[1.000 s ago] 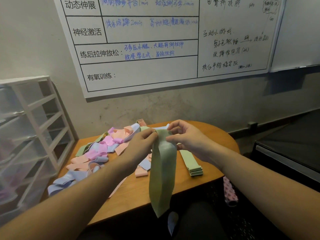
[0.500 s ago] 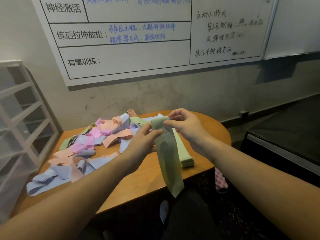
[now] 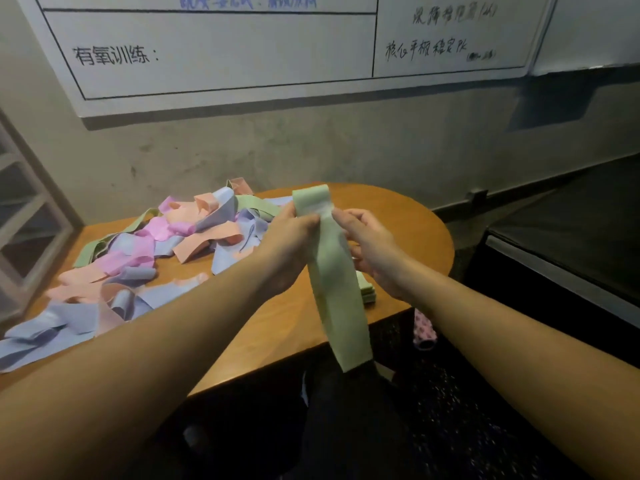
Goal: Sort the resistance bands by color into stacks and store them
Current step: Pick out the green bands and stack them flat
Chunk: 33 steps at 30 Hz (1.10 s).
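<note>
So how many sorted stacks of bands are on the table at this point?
1: a green stack near the table's front right edge, mostly hidden behind the held green band and right hand. The unsorted pile lies left; anything behind the arms can't be seen.

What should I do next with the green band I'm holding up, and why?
Probably lay the long pale green rubber band on the small folded green stack at the round wooden table's edge: both hands, left and right, pinch its top, and colours match.
</note>
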Tool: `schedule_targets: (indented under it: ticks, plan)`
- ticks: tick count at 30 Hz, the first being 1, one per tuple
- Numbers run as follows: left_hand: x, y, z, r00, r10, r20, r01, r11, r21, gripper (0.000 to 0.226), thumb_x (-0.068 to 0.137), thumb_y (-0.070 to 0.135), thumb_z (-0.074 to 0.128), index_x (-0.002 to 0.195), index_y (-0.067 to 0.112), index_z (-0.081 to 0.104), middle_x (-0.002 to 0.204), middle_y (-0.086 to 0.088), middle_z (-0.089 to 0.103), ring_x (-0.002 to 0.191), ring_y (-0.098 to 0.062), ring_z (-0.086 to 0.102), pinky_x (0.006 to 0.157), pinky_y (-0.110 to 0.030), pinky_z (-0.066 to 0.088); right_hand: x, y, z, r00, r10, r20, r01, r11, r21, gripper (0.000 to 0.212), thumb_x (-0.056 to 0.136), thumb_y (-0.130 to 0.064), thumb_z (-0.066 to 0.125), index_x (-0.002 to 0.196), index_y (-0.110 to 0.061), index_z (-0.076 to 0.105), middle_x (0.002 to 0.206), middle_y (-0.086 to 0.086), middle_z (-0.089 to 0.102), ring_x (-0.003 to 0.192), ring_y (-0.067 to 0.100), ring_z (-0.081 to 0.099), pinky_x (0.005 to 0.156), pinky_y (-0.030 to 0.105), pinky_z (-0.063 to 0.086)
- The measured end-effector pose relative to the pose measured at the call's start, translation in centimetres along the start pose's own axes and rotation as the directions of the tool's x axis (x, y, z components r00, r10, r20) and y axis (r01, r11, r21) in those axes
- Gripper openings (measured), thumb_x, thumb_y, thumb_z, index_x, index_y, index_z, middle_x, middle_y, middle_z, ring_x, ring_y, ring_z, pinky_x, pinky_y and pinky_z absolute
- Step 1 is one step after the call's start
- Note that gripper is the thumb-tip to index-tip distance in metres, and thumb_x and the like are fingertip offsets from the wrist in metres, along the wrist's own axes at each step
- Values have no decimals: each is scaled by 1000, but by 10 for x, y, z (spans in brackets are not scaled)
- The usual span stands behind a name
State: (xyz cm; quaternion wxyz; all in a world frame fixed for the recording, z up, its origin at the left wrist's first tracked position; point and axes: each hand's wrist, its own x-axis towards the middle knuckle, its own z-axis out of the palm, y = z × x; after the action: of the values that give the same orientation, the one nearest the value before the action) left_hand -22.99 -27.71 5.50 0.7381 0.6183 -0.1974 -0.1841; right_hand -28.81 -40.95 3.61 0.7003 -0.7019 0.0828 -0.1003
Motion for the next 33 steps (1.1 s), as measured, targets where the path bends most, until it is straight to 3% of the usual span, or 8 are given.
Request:
schedule_targets:
  ticks: [3, 5, 7, 10, 13, 19, 25, 33]
  plan:
    - [22, 2, 1, 997, -56, -49, 46, 982, -182, 24, 102, -3, 38, 111, 8, 58, 102, -15, 66, 93, -28, 66, 85, -42, 57, 7, 18, -6, 999, 46, -1, -46, 995, -86, 38, 94, -53, 62, 116, -22, 59, 105, 1, 72, 90, 15, 69, 77, 36, 54]
    - [41, 3, -4, 989, -104, -101, 75, 964, -254, 29, 102, -2, 37, 124, 1, 56, 109, -18, 68, 90, -27, 69, 76, -38, 62, 10, 24, -11, 997, 68, 23, -63, 983, -172, 29, 96, -43, 63, 115, -21, 60, 101, 0, 73, 82, 10, 71, 68, 28, 55]
    - [60, 3, -11, 978, -144, -148, 98, 955, -280, 38, 100, -3, 34, 132, -3, 55, 120, -21, 67, 96, -27, 72, 70, -35, 62, 13, 28, -14, 995, 86, 55, -69, 962, -266, 22, 99, -33, 62, 116, -20, 60, 93, -2, 73, 74, 4, 70, 60, 20, 52]
    - [81, 2, -17, 962, -190, -195, 118, 938, -327, 46, 99, -4, 27, 138, 0, 51, 133, -20, 63, 109, -32, 70, 70, -39, 61, 19, 32, -19, 996, 82, 44, -60, 925, -375, 17, 102, -32, 56, 116, -25, 61, 98, 0, 72, 83, 11, 69, 70, 28, 53]
    - [96, -2, -18, 940, -205, -272, 103, 933, -345, 45, 98, -7, 25, 134, 1, 52, 127, -17, 63, 100, -26, 70, 54, -36, 59, 26, 32, -22, 997, 68, 21, -54, 919, -391, 17, 104, -31, 49, 118, -25, 58, 101, 5, 71, 78, 13, 67, 66, 27, 52]
    - [126, -19, -15, 904, -245, -350, 114, 928, -356, 35, 91, -7, 31, 119, 5, 48, 123, -21, 60, 98, -31, 67, 63, -43, 61, 42, 39, -32, 996, 39, -77, -70, 889, -453, 28, 98, -22, 53, 126, -26, 53, 94, 3, 60, 79, 15, 58, 67, 31, 45]
    - [158, -39, -11, 933, -173, -317, 142, 983, -118, 34, 96, -3, 45, 125, 12, 54, 121, -17, 65, 108, -32, 67, 92, -48, 57, 58, 42, -47, 994, 89, -58, -106, 858, -502, 49, 95, -23, 62, 143, -27, 49, 106, 6, 68, 93, 20, 68, 79, 38, 56]
    - [190, -74, -21, 939, -145, -311, 166, 985, 45, 26, 98, 6, 60, 121, 15, 55, 117, -10, 68, 101, -25, 71, 63, -29, 58, 84, 62, -52, 996, 86, -39, -91, 770, -632, 55, 96, -29, 60, 148, -27, 43, 100, -1, 61, 88, 16, 63, 80, 39, 55]
